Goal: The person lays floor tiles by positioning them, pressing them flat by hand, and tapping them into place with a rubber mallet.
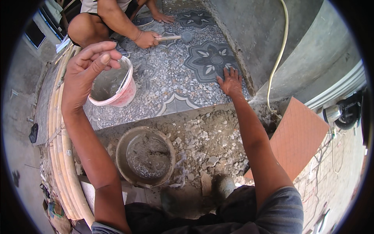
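Holds the left hand (86, 67) raised at the upper left, in line with the rim of a pinkish bucket (126, 93) in this view, with fingers curled loosely toward the thumb; cannot tell whether pinching anything thin between the tips. Rests the right hand (232, 82) palm down and opened out, fingers spread, grasping nothing — set on the patterned floor tiles (187, 91), at the lower right edge of a dark flower medallion (216, 59).

Faces the tiles laid out ahead, pebble-patterned in grey and cream, running alongside a grey wall (249, 35) on the right and ending nearby in a straight edge above loose rubble (202, 134).

Works opposite a crouching co-worker, one hand (147, 39) closed round the pale handle of a grey-headed mallet (171, 38), the other (163, 18) flat on the tiles. Cannot tell whether touching tile with the mallet head.

Has the bucket standing on the tiles, grey-smeared inside, and a round basin (121, 152) of wet mortar (150, 156) between the forearms — just short of the tile edge. Shows bamboo poles (66, 163) along the left, an orange-brown board (298, 136) beside the right forearm, and a pale hose (283, 43) hanging against the wall.
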`<state>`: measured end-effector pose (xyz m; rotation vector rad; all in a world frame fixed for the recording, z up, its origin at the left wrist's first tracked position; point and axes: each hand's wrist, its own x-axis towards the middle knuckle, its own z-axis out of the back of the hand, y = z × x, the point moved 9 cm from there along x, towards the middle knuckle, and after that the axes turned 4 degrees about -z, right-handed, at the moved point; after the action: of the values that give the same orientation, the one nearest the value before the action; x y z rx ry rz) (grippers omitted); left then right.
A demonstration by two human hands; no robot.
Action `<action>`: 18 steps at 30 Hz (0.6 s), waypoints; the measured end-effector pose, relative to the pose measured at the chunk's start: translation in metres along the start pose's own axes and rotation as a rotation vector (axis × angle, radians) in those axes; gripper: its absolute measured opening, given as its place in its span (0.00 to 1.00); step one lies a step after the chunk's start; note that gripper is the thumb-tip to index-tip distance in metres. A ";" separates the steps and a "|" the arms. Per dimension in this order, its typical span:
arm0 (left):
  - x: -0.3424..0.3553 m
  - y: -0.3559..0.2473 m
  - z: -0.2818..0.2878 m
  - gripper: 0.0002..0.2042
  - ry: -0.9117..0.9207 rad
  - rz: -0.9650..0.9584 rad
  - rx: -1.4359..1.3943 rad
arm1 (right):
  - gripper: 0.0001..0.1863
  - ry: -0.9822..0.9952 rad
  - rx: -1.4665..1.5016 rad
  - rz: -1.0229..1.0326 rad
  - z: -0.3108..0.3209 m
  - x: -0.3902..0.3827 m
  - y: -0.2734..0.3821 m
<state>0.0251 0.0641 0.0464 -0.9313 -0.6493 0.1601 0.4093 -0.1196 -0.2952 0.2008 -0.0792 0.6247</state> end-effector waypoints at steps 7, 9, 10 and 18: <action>-0.001 0.002 0.001 0.17 -0.012 0.007 0.008 | 0.40 0.011 0.009 0.006 0.003 -0.002 0.003; -0.002 0.001 0.001 0.17 -0.010 0.004 -0.002 | 0.40 0.022 -0.022 0.004 0.001 -0.002 0.005; -0.002 0.001 0.001 0.17 -0.013 0.009 0.002 | 0.40 0.026 -0.020 0.009 0.000 -0.001 0.004; 0.001 0.001 -0.002 0.15 0.001 -0.004 -0.033 | 0.40 0.022 -0.057 -0.008 -0.004 0.004 -0.001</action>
<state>0.0274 0.0641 0.0456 -0.9614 -0.6545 0.1461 0.4133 -0.1172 -0.2992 0.1394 -0.0751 0.6161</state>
